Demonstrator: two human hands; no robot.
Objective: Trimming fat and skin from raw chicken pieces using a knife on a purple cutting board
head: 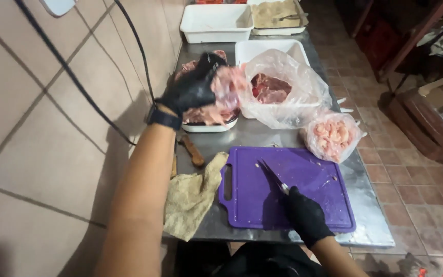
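Lifting raw meat piece (227, 87) at upper centre of frame, left hand (193, 87) pinching it above white tray (208, 126) | handling: judged soft, limp, slippery; grip thick middle | right hand (306, 215) clenched on knife (273, 176) over purple cutting board (293, 192) | obstructions: bagged meat (278, 95), bagged pale pieces (333, 136), cloth (193, 197) on table (262, 136).
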